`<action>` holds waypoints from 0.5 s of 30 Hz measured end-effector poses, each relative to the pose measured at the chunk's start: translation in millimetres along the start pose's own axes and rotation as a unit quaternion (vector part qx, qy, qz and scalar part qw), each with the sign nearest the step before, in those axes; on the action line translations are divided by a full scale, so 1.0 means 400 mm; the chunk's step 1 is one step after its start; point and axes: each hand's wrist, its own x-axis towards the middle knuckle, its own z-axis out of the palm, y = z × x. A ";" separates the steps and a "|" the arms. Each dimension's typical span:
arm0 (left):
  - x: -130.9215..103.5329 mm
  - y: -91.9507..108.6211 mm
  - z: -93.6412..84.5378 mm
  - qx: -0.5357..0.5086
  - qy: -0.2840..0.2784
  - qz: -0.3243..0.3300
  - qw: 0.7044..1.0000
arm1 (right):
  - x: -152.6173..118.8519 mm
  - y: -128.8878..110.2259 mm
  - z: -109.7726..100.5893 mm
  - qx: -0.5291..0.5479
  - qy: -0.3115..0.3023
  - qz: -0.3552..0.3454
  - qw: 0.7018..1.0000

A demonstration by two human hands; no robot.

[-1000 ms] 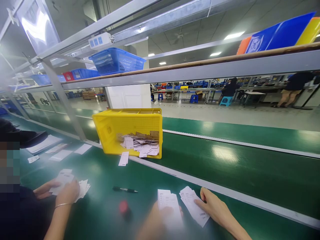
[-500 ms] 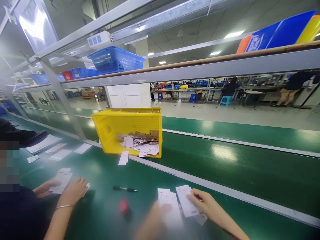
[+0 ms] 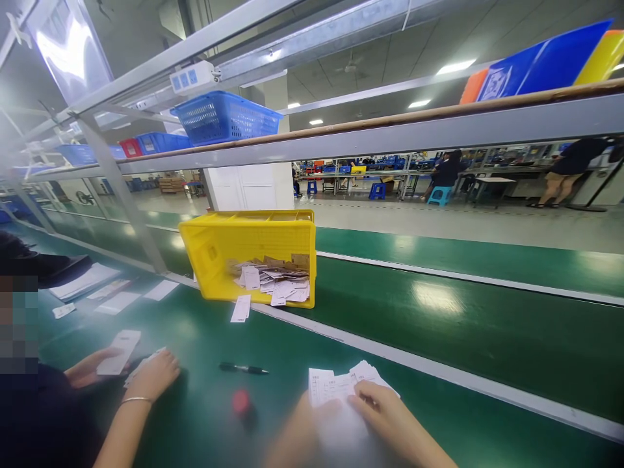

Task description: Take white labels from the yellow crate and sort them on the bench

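Note:
At the bottom edge, my left hand (image 3: 299, 432) is blurred and grips a stack of white paper slips (image 3: 327, 389). My right hand (image 3: 390, 416) has its fingers on the same stack, and a few more slips (image 3: 371, 374) fan out just beyond it on the green bench top (image 3: 205, 338). A yellow crate (image 3: 214, 250) lies tipped on its side ahead of me, with a heap of slips (image 3: 273, 279) inside. One slip (image 3: 240, 309) lies in front of the crate.
A black pen (image 3: 242, 369) and a red stamp (image 3: 240, 403) lie left of my hands. A co-worker at the left holds slips (image 3: 119, 343) in both hands. Papers (image 3: 85, 281) lie further left. Blue baskets (image 3: 225, 117) sit on the overhead shelf.
My right hand picked a slip from the pile at the right and carried it left onto the stack in my left hand. The co-worker's hand moved down onto their slips.

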 end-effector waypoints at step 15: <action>0.050 0.093 -0.055 -0.001 -0.007 0.084 0.996 | 0.003 0.004 -0.006 -0.010 0.011 0.027 1.000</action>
